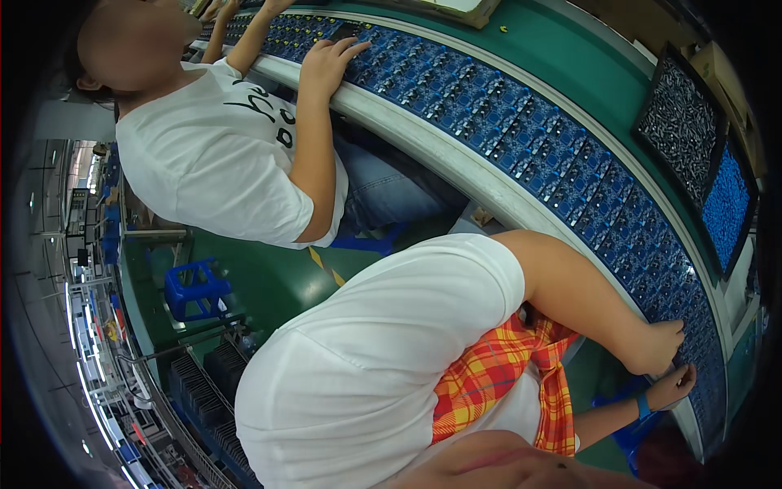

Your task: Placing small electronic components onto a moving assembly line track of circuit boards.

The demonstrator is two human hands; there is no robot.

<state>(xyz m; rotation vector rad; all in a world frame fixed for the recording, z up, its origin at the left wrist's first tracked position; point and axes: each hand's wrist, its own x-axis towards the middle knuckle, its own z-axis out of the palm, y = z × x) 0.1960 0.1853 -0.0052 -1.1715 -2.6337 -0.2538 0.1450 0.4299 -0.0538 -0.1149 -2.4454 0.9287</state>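
Bare hands over a long row of circuit boards: go for the edges

Left hand first: it sits over the near edge of the blue circuit boards, which run in a curving row along the counter. Fingers curled, but tbh I can't tell if they're apart or pinched on something. Right hand is just beside it, blue band at the wrist, fingers bent in, and I can't make out whether they grip anything either. My take: a light touch, each board held by its rim, pads off the little parts standing up on it, and wrists high so nothing drags across the neighbours

Materials, left to right: glossy moulded blue stool, a co-worker in a soft white tee with one hand on the boards, then the near person's creased white shirt and knotted orange plaid cloth. Boards look flat, rectangular and stiff, bristling with tiny bits. Far right, loose silvery-grey parts heaped next to small bright blue ones, probably slippery little things to pick up
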